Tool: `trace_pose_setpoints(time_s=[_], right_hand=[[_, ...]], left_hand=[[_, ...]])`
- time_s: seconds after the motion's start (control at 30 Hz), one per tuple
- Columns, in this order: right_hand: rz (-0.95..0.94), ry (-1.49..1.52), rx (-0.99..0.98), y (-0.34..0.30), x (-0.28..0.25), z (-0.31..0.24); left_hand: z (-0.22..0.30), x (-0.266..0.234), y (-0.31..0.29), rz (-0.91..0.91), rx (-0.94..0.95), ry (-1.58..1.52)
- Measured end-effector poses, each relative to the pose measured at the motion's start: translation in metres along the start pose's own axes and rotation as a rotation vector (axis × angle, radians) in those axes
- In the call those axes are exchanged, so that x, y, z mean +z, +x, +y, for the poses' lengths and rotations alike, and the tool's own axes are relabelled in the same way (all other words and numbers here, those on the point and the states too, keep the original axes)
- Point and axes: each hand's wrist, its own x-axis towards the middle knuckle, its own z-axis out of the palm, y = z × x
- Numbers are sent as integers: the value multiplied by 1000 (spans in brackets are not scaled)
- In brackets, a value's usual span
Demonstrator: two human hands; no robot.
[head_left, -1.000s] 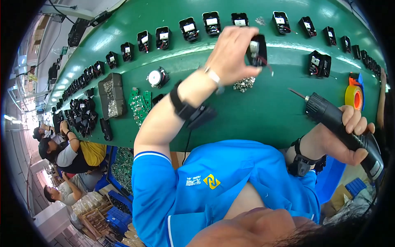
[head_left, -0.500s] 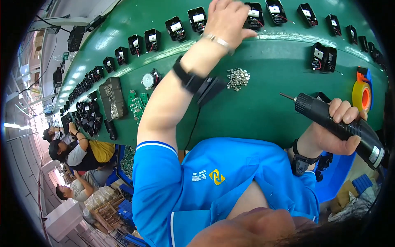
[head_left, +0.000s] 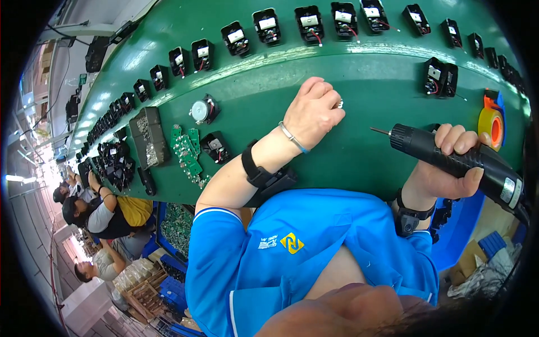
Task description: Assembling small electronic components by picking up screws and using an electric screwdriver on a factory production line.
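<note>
My left hand (head_left: 315,115), with a bracelet at its wrist, is over the green table where a pile of small metal parts (head_left: 340,104) lies. Its fingers are curled together; what they hold, if anything, is hidden. Only a few shiny bits of the pile show beside the knuckles. My right hand (head_left: 457,163) grips a black electric screwdriver (head_left: 432,149), its bit pointing left and clear of any part. Beyond my hands, black plastic housings (head_left: 309,25) with white blocks and red wires stand in a curved row. Two more housings (head_left: 433,76) sit together above the screwdriver.
A round speaker-like part (head_left: 201,110), green circuit boards (head_left: 188,154), one black housing (head_left: 216,147) and a grey tray of small parts (head_left: 149,135) lie at left. A tape dispenser (head_left: 493,126) stands at right, a blue bin (head_left: 463,230) below. Other people (head_left: 106,210) sit far left.
My left hand has come back from the far row to the pile of metal parts, uncovering a housing in the row. The screwdriver has shifted slightly left in my right hand.
</note>
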Motion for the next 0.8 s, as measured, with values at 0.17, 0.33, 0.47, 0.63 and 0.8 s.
trace_pose_setpoints(time_s=[0.17, 0.33, 0.47, 0.63, 0.8], right_hand=[[23, 0, 7, 3, -5, -3], [31, 34, -22, 19, 1, -3], [-4, 99, -79, 35, 11, -3], [-61, 161, -22, 38, 17, 7], [-68, 155, -11, 40, 19, 10]], left_hand=[[2, -7, 2, -3, -171, -228], [7, -12, 13, 42, -732, -1153], [8, -11, 25, 121, -784, -1739], [4, -9, 22, 152, -776, -1872], [2, -8, 23, 129, -720, -1843]])
